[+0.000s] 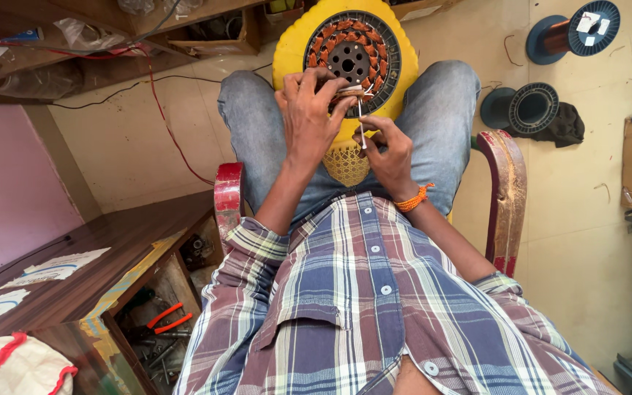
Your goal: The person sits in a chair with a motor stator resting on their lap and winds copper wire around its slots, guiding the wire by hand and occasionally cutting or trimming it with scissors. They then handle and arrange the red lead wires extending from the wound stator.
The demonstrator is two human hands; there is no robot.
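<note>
Left hand pinches white threads at the near rim of the motor winding. Right hand, just beside it, grips a thin needle upright.

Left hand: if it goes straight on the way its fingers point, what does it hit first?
Probably the wound stator ring: the left hand already has its fingertips at the ring's near edge, pointing up-frame across the copper coils. Depth is unclear.

Plaid shirt, blue jeans, orange wristband
</note>
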